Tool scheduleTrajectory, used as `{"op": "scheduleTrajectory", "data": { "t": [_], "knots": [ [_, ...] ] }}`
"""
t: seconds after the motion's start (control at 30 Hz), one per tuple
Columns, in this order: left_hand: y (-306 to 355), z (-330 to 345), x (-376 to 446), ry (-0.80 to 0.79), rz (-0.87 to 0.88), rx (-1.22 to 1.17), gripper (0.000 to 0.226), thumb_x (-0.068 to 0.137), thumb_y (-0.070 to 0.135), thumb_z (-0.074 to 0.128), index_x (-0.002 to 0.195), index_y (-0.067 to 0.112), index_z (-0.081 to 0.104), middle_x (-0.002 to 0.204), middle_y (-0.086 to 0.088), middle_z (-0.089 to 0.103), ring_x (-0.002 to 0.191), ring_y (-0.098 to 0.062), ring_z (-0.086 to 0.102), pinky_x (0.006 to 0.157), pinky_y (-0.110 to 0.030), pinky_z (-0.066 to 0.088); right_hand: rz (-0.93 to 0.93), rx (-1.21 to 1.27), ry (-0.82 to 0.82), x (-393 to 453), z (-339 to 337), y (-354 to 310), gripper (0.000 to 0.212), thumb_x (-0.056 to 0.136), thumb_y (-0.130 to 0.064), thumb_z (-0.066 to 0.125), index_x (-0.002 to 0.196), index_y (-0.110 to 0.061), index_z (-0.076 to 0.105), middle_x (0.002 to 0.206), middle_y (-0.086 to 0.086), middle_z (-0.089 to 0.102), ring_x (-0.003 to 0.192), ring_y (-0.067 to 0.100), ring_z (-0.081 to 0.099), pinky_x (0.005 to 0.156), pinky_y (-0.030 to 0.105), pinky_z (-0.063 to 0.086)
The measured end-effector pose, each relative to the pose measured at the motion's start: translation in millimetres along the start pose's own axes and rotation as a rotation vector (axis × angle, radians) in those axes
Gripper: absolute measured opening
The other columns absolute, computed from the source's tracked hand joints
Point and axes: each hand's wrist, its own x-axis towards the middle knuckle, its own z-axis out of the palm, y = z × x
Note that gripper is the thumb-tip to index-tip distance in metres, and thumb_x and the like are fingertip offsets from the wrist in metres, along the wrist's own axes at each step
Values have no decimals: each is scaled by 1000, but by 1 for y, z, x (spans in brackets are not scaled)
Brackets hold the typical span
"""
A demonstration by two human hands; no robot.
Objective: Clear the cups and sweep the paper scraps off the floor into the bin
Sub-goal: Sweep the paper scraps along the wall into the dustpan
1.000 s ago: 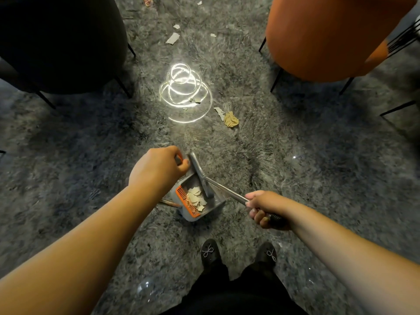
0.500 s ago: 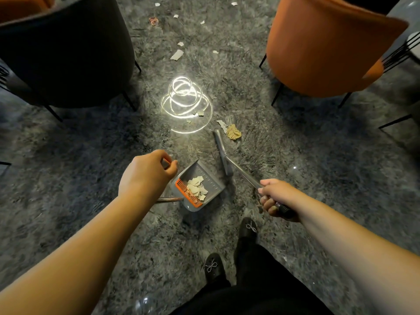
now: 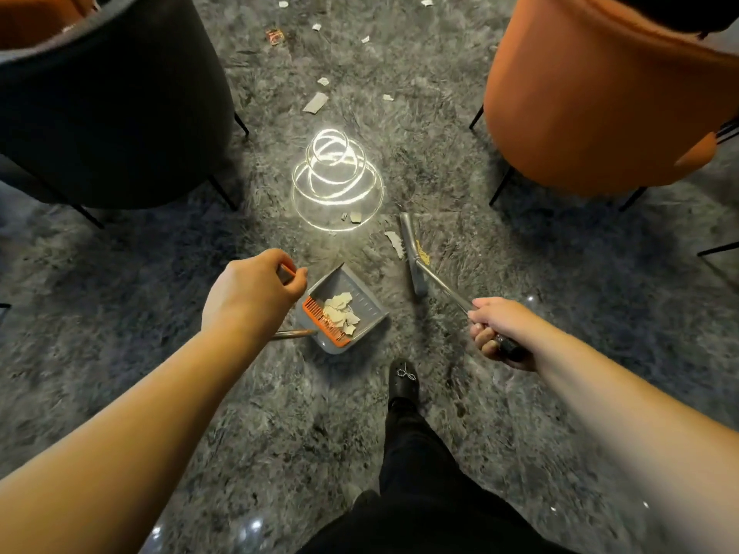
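My left hand (image 3: 252,293) grips the top of the handle of a grey dustpan (image 3: 360,313) with an orange comb edge; several pale paper scraps (image 3: 340,313) lie inside it. My right hand (image 3: 500,327) holds the metal handle of a broom whose grey head (image 3: 412,253) rests on the grey carpet beyond the pan. A white scrap (image 3: 394,242) lies just left of the head and a tan crumpled piece (image 3: 422,251) just right of it. More scraps (image 3: 316,102) are scattered farther up the carpet.
A dark chair (image 3: 112,101) stands at the upper left and an orange chair (image 3: 600,97) at the upper right, both on thin black legs. A bright spiral light pattern (image 3: 336,181) falls on the carpet between them. My black shoe (image 3: 404,379) is below the pan.
The broom head has left the dustpan and moved up and right, onto the carpet beside the tan and white scraps. My view has shifted forward and one foot has stepped ahead.
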Motion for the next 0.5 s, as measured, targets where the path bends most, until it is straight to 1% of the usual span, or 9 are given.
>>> {"op": "scheduleTrajectory", "data": {
  "t": [0.17,0.23,0.33,0.43,0.5],
  "knots": [
    [46,4,75,-70,4,41,20,91,43,61,93,24,67,65,15,50,73,-18,57,65,-31,49,13,-81,36,38,-16,-71,48,101,-5,34,144,-24,29,66,5,37,30,3,32,33,11,24],
    [65,6,103,-96,9,59,21,91,44,61,94,24,67,70,10,57,76,-18,60,67,-33,53,15,-113,47,52,-24,-101,49,101,-4,34,145,-22,28,66,6,38,30,3,33,32,11,24],
    [90,9,141,-113,33,96,21,91,44,60,96,25,67,81,3,65,79,-20,62,67,-35,54,47,-157,57,66,-31,-146,45,101,-5,33,144,-19,31,65,4,37,29,2,32,33,11,23],
    [110,13,173,-144,45,127,22,91,45,58,97,24,65,85,1,67,80,-21,63,70,-38,57,64,-192,57,79,-34,-180,42,100,-4,33,141,-15,35,63,3,37,31,2,32,35,12,22],
    [120,17,192,-165,52,145,22,91,45,58,96,25,65,85,0,68,79,-21,64,70,-38,57,56,-239,75,91,-36,-195,39,100,-4,34,136,-16,40,63,4,39,34,3,33,36,12,23]
  ]
}}
